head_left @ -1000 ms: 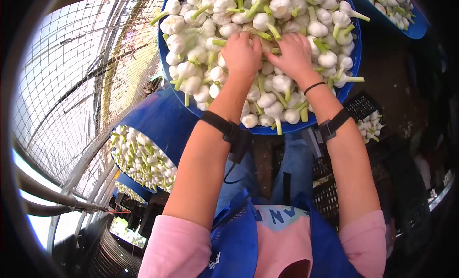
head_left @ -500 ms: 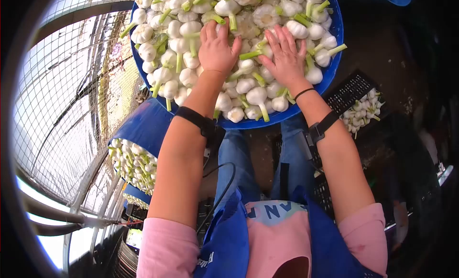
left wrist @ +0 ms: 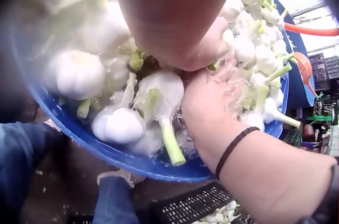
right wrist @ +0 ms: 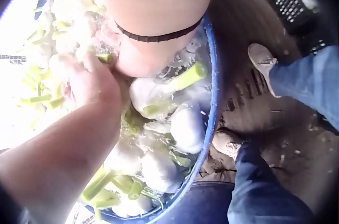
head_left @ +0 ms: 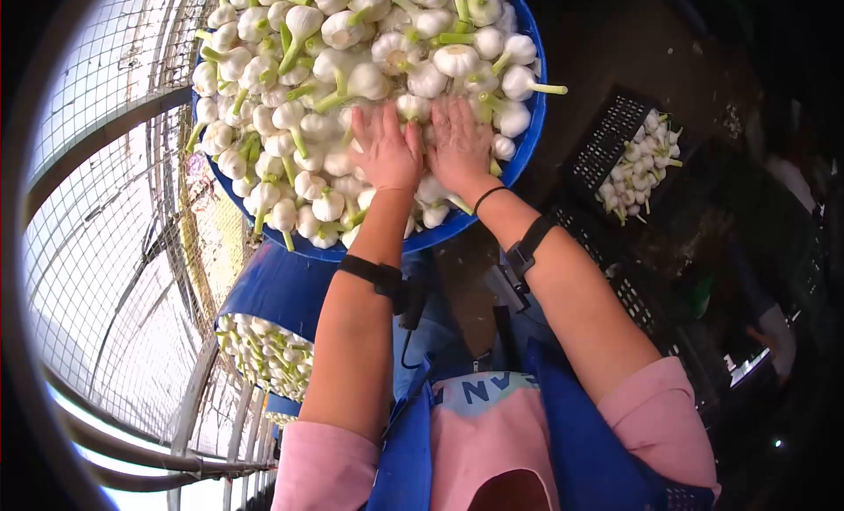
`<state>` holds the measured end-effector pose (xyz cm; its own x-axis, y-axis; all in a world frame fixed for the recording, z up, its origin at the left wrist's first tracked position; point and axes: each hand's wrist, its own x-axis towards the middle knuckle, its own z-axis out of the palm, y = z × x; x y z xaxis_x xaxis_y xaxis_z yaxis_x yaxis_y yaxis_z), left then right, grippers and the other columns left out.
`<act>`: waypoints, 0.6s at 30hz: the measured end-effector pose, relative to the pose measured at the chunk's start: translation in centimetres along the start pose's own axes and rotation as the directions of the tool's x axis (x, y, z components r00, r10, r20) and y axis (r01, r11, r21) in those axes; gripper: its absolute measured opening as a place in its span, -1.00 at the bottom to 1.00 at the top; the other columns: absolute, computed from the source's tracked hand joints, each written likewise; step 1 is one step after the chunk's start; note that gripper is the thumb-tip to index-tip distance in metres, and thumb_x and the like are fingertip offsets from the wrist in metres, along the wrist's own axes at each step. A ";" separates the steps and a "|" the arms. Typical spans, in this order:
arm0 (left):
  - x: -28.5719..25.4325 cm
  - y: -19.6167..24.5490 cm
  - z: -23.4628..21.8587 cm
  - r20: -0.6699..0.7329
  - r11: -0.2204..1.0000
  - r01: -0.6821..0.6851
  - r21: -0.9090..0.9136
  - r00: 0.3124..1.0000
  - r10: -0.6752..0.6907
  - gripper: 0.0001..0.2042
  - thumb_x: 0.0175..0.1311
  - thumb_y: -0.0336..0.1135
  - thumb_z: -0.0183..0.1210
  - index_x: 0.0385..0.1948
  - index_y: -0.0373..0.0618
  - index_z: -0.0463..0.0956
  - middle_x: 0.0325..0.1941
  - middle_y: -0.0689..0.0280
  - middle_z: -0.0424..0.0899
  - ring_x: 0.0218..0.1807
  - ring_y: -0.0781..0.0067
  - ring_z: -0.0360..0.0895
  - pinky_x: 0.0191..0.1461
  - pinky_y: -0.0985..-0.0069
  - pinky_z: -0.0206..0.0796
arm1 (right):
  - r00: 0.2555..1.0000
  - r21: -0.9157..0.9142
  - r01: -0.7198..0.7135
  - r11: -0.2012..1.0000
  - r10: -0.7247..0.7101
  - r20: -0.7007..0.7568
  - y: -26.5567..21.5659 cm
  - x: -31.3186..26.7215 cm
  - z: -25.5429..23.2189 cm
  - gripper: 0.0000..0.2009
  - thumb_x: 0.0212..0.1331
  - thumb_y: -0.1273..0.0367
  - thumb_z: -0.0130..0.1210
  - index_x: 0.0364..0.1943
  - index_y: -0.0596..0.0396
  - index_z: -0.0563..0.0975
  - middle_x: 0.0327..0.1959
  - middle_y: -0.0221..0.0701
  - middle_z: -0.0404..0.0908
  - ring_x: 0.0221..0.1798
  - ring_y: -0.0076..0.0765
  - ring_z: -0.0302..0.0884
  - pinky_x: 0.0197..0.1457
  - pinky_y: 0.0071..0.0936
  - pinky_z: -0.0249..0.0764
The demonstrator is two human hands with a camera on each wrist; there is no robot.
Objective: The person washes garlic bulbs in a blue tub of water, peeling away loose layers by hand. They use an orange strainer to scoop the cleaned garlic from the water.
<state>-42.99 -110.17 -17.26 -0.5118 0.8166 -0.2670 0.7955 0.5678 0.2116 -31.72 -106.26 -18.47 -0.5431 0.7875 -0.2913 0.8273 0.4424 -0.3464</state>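
Garlic bulbs (head_left: pixel 367 80) heaped in a blue tub (head_left: pixel 533 129)
Left hand (head_left: pixel 387 149) and right hand (head_left: pixel 461 142) lie side by side toward its near side, straight-fingered and released, touching bulbs; a black crate (head_left: pixel 607 140) sits farther right.

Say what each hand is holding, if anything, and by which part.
Nothing appears held: the left hand and right hand rest, fingers extended, against round white garlic bulbs with green stalks.

Glare pic L, dim R (head cam), dark fisheye edges
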 end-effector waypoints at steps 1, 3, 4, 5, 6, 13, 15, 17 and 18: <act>0.8 0.1 -1.7 -0.081 0.999 -0.015 -0.038 0.997 0.012 -0.55 0.21 -0.08 0.04 0.13 0.00 0.36 0.24 0.23 0.34 0.41 -0.04 -0.04 0.22 -0.09 -0.02 | 0.999 0.120 -0.040 0.992 0.042 -0.020 -0.5 0.0 -2.0 -0.39 -0.04 0.31 0.18 0.23 -0.09 0.34 0.26 -0.31 0.26 0.39 -0.15 0.03 0.26 0.12 0.07; 0.4 -0.6 -5.2 -0.217 0.992 -0.054 -0.114 0.976 0.028 -0.60 0.17 -0.16 0.13 0.06 0.00 0.43 0.20 0.18 0.36 0.35 -0.05 0.07 0.25 0.00 0.01 | 0.993 0.222 0.005 0.975 0.022 -0.120 0.9 0.5 -5.3 -0.44 -0.07 0.35 0.19 0.15 -0.08 0.41 0.20 -0.34 0.30 0.32 -0.17 0.12 0.22 0.03 0.12; -0.2 -1.0 -6.4 -0.252 0.986 -0.070 -0.152 0.967 0.030 -0.62 0.16 -0.20 0.17 0.03 0.00 0.46 0.18 0.16 0.36 0.31 -0.06 0.12 0.26 0.05 0.03 | 0.990 0.274 0.012 0.962 0.028 -0.141 1.4 -0.2 -6.6 -0.46 -0.09 0.37 0.19 0.12 -0.08 0.44 0.17 -0.35 0.33 0.29 -0.18 0.16 0.21 -0.02 0.15; 0.5 -1.1 -6.9 -0.308 0.987 -0.089 -0.136 0.950 0.043 -0.60 0.14 -0.22 0.20 0.05 0.03 0.45 0.17 0.14 0.34 0.29 -0.08 0.15 0.25 0.07 0.05 | 0.973 0.271 0.049 0.961 0.015 -0.231 2.0 0.7 -7.8 -0.54 -0.07 0.37 0.18 0.04 -0.07 0.49 0.11 -0.35 0.35 0.21 -0.16 0.23 0.17 -0.10 0.17; 1.5 -1.0 -6.8 -0.266 0.991 -0.063 -0.115 0.964 0.030 -0.57 0.15 -0.16 0.20 0.09 0.04 0.43 0.24 0.06 0.25 0.31 -0.11 0.11 0.29 0.08 0.03 | 0.948 0.267 0.092 0.959 -0.002 -0.319 2.5 2.1 -8.6 -0.55 -0.07 0.35 0.19 0.03 -0.08 0.49 0.12 -0.33 0.35 0.23 -0.13 0.21 0.19 -0.10 0.14; 2.0 2.9 -1.6 -0.085 0.997 0.045 -0.064 0.995 -0.050 -0.18 0.01 0.21 0.21 0.33 0.18 0.08 0.40 -0.13 -0.06 0.43 -0.32 -0.23 0.21 -0.12 0.15 | 0.932 0.175 -0.167 0.970 0.213 -0.294 3.0 9.6 -4.9 -0.25 -0.03 -0.04 0.16 0.32 -0.25 0.22 0.43 -0.16 -0.16 0.44 0.07 -0.14 0.39 0.25 -0.27; 2.4 2.7 -0.3 -0.041 0.998 0.005 0.061 0.999 -0.003 -0.20 0.00 0.25 0.17 0.32 0.22 0.12 0.39 -0.14 -0.01 0.39 -0.38 -0.13 0.17 -0.23 0.12 | 0.932 0.176 -0.183 0.967 0.228 -0.282 3.6 9.7 -4.0 -0.18 -0.04 -0.02 0.17 0.37 -0.31 0.11 0.45 -0.09 -0.21 0.42 0.24 -0.18 0.40 0.25 -0.29; 4.8 3.5 -0.6 0.093 0.987 0.155 0.049 0.983 -0.159 -0.24 0.01 0.29 0.13 0.28 0.22 0.15 0.37 -0.16 0.03 0.30 -0.43 0.08 0.16 -0.26 0.10 | 0.948 0.196 -0.268 0.943 0.295 -0.123 3.9 11.6 -5.1 -0.21 -0.02 -0.02 0.12 0.38 -0.33 0.09 0.48 -0.13 -0.32 0.45 0.26 -0.29 0.41 0.23 -0.33; 6.0 3.9 -0.4 0.109 0.977 0.190 0.097 0.974 -0.200 -0.22 0.02 0.29 0.11 0.28 0.16 0.13 0.36 -0.20 0.03 0.26 -0.43 0.13 0.16 -0.24 0.12 | 0.950 0.236 -0.286 0.929 0.308 -0.062 4.3 12.9 -5.5 -0.21 -0.02 -0.02 0.11 0.38 -0.34 0.09 0.48 -0.12 -0.34 0.47 0.27 -0.34 0.41 0.23 -0.33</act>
<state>-43.04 -103.01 -17.70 -0.6219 0.6703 -0.4050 0.7117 0.6995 0.0648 -34.36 -91.86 -18.86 -0.2523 0.9103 -0.3281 0.8895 0.0847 -0.4489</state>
